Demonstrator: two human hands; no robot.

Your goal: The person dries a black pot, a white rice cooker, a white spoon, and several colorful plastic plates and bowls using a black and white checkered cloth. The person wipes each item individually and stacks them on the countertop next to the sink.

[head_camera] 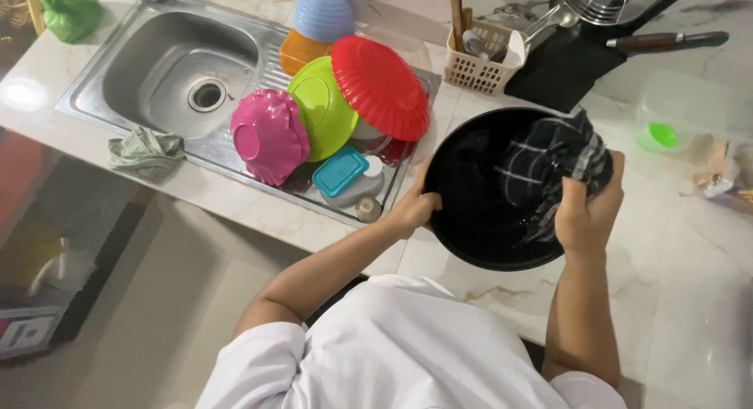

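A large black bowl-shaped pan (471,181) rests tilted on the marble counter in front of me. My left hand (412,209) grips its left rim. My right hand (587,213) holds a dark checked cloth (549,162) pressed against the inside of the pan at its right side. The cloth drapes over the pan's right rim.
A steel sink (157,64) lies at the left. On its drainboard stand a pink plate (269,136), a green plate (321,107), a red plate (380,87), a blue bowl (323,13) and a teal-lidded container (341,174). A cutlery basket (478,60) and a knife (667,40) lie behind the pan. A rag (145,152) sits on the sink's edge.
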